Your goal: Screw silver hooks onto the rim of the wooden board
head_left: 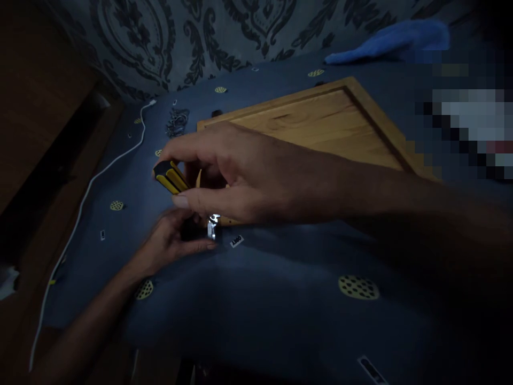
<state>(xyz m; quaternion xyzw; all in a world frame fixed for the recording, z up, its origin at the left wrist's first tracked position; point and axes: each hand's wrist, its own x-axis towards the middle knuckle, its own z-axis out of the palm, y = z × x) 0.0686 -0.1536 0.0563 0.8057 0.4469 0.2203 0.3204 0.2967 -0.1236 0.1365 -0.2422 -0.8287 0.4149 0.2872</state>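
Left of the frame's middle, the person's right hand (236, 171) grips a yellow-and-black screwdriver handle (171, 177). Just below, the left hand (166, 238) curls by a shiny metal piece (212, 229); whether it grips that, one cannot tell.

The right fingers (188, 146) hide the lower end of the yellow-black handle (171, 177); the right forearm (360, 184) covers part of the wooden board (312, 115). The left fingers (196, 246) look blurred. Coarse squares mask the pale thing (476, 115).

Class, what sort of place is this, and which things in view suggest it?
Probably a dim room in a home, though not certainly: the leaf-patterned backdrop, printed blue cover and white cable look more domestic than workshop-like.
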